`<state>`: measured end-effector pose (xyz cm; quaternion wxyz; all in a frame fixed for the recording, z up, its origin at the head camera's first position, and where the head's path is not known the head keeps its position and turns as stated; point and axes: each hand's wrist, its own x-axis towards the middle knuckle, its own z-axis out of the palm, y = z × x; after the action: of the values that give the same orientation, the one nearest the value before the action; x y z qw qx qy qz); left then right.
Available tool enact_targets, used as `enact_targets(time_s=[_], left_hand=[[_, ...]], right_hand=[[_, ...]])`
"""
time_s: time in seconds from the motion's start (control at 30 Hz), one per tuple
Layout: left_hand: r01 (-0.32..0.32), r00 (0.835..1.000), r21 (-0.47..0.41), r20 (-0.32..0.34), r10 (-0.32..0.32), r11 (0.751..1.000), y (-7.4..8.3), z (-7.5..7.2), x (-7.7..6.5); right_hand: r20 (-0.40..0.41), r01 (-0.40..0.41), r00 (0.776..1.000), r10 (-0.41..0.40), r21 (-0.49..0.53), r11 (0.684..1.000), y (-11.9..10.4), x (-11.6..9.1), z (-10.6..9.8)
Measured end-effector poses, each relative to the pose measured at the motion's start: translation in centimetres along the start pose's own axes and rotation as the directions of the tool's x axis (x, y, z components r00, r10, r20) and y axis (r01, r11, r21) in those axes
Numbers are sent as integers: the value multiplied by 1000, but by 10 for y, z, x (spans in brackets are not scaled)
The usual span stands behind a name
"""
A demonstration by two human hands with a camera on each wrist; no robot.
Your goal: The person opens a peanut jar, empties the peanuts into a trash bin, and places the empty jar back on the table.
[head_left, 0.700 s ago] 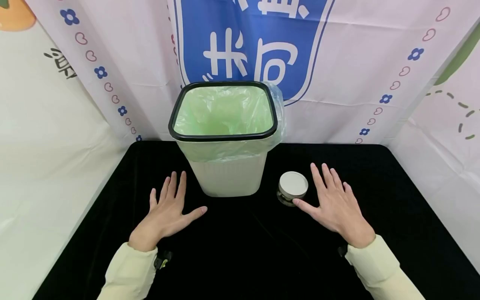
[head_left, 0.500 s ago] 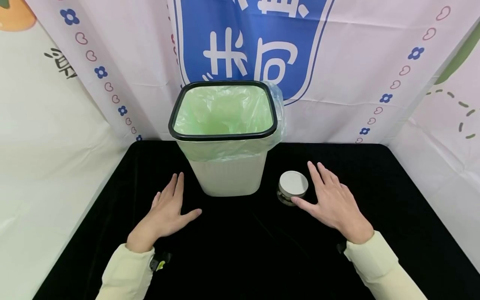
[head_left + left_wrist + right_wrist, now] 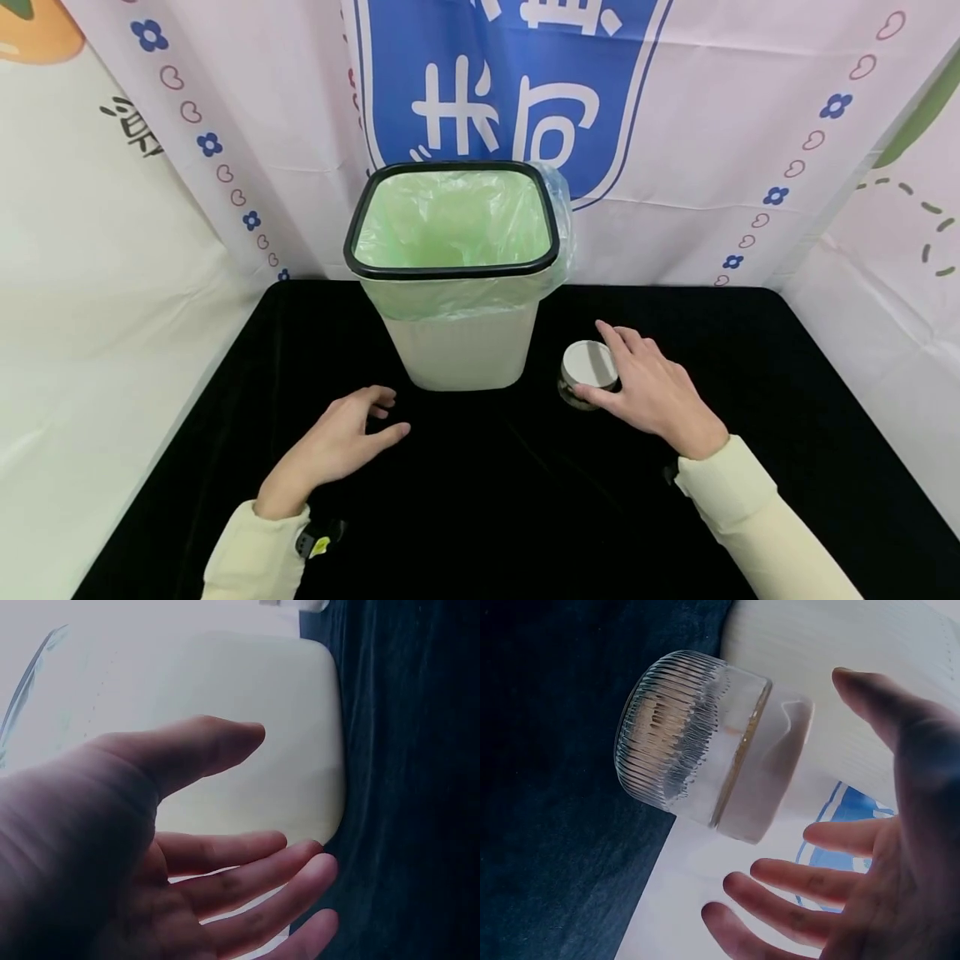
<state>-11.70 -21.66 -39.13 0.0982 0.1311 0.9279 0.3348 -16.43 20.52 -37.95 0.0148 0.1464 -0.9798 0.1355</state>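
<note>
A ribbed glass jar (image 3: 682, 739) with a white lid (image 3: 589, 363) stands on the black cloth, right of the bin. Something brownish shows through its lower glass. My right hand (image 3: 654, 385) hovers at the jar's right side, thumb in front of the lid and fingers beside it; the right wrist view shows a gap between palm and jar. My left hand (image 3: 337, 442) holds nothing, its fingers loosely bent, in front of the bin's left side. The white bin (image 3: 468, 350) has a black rim and a pale green bag lining.
Black cloth (image 3: 480, 500) covers the table. A printed curtain (image 3: 675, 167) hangs right behind the bin, and pale sheets close off the left and right sides.
My right hand has moved left and forward, closer over the jar. The left hand's fingers have bent from spread and straight to loosely curled. Bin and jar stay put.
</note>
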Motion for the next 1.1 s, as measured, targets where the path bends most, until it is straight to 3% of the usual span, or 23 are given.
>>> enact_targets(time_s=[0.4, 0.7, 1.1], left_hand=[[-63, 997, -5, 37, 63, 998, 19, 16, 8], [-125, 990, -55, 58, 129, 991, 29, 28, 16], [-230, 970, -35, 72, 232, 973, 38, 43, 24]], right_hand=[[-12, 53, 998, -55, -115, 992, -9, 18, 10], [-78, 96, 990, -115, -214, 972, -5, 25, 19], [-124, 146, 978, -170, -185, 972, -3, 31, 28]])
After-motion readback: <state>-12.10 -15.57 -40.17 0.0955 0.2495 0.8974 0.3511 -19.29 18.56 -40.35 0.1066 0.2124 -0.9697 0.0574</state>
